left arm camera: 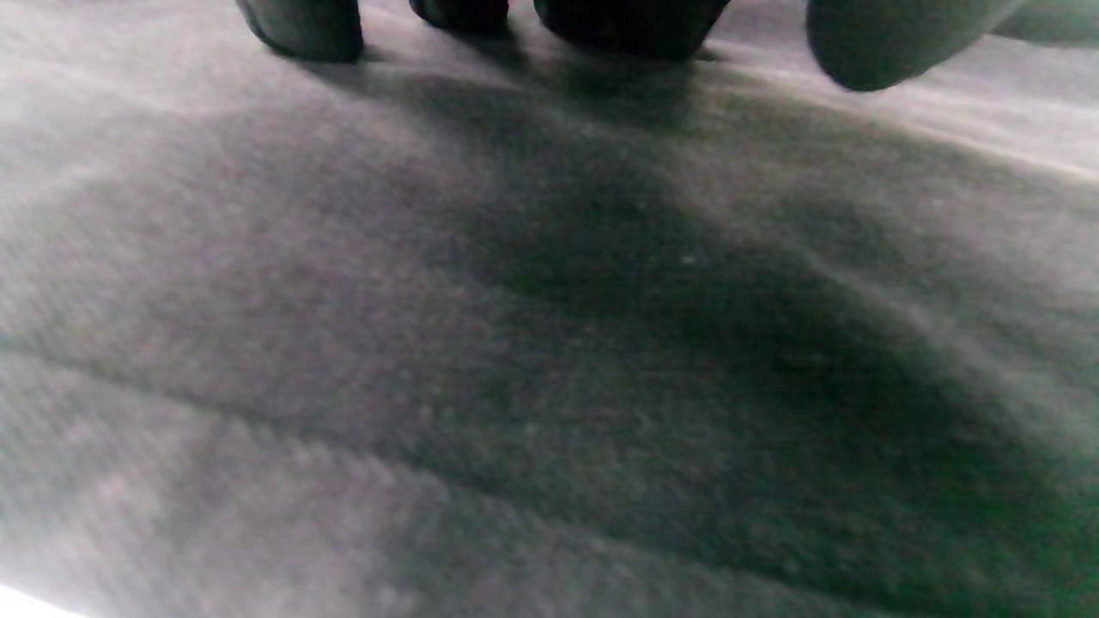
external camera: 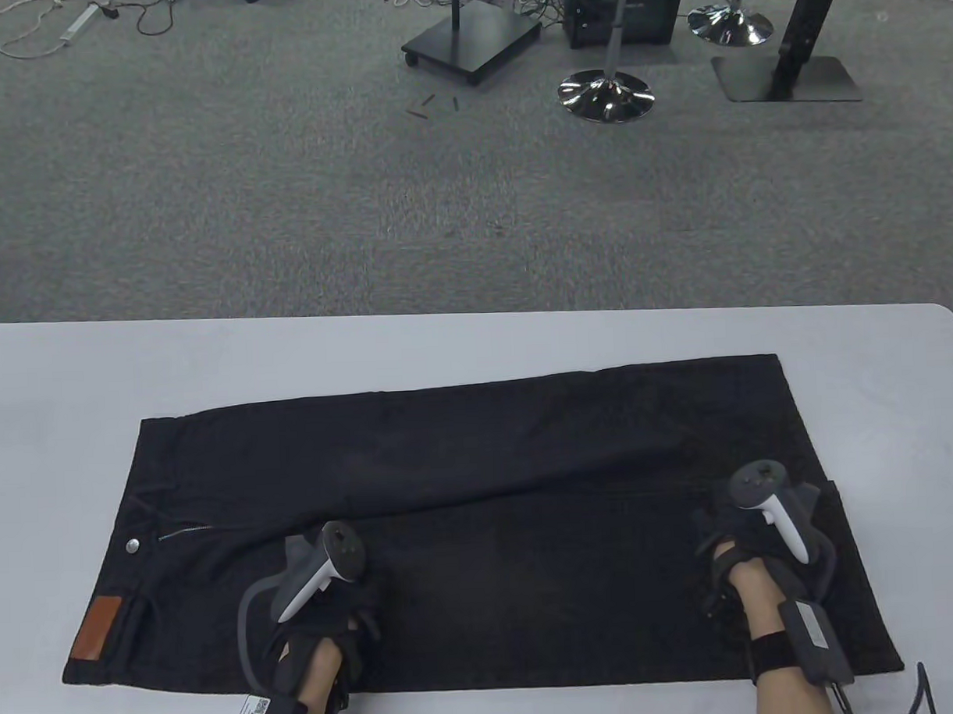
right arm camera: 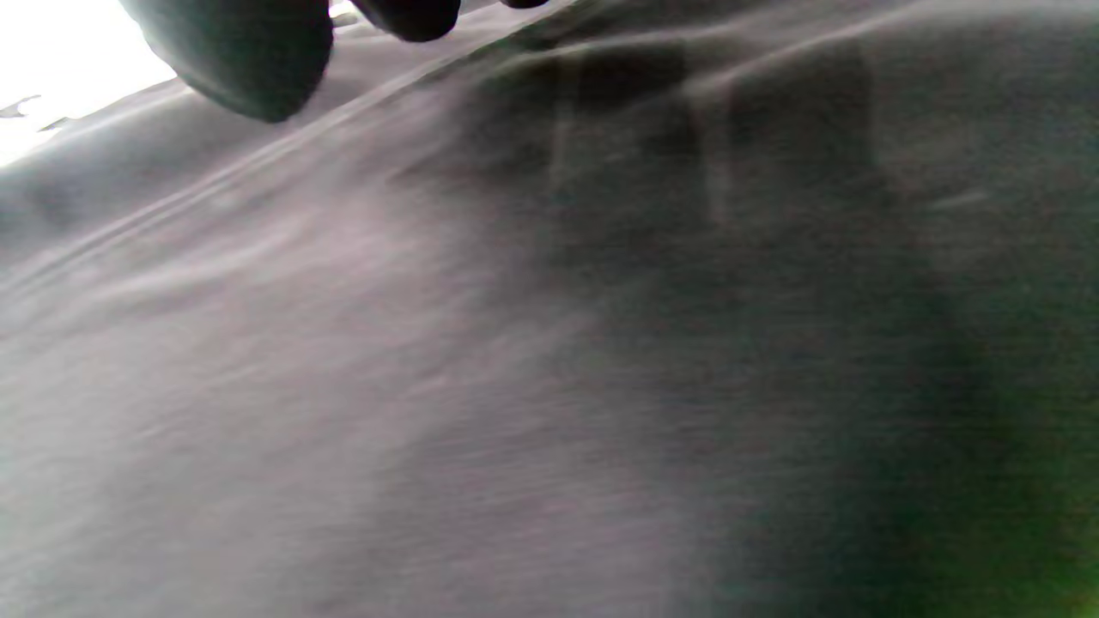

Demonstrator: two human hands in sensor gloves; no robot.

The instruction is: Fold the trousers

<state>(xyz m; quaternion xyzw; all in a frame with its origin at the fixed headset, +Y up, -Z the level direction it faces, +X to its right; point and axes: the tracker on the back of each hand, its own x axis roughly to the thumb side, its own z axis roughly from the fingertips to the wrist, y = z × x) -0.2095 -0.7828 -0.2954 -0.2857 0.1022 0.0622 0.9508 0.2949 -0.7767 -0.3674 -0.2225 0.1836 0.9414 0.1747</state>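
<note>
Table view: black trousers [external camera: 482,521] lie flat across the near half of a pale desk [external camera: 476,337], waistband toward the desk's left end, hems toward its right. A metal button [external camera: 132,545], a short zip line and a brown leather patch [external camera: 98,628] mark the waist. One leg overlaps the other, its edge running as a diagonal crease from the fly. The left hand [external camera: 329,604] rests on the cloth right of the patch; the right hand [external camera: 744,535] rests near the hems. Trackers cover both hands' fingers here, so neither grip can be read. The forearms are cut off by the bottom edge.

Left wrist view: dark fingertips [left arm camera: 300,30] touch down on blurred, grey-black fabric [left arm camera: 549,343], only their ends showing; they seem to press flat without pinching.

Right wrist view: two rounded fingertips [right arm camera: 249,60] hang over smeared dark cloth [right arm camera: 549,343] beside a seam line. Whether they touch or hold it cannot be told. A bright sliver of desk shows at top left.
</note>
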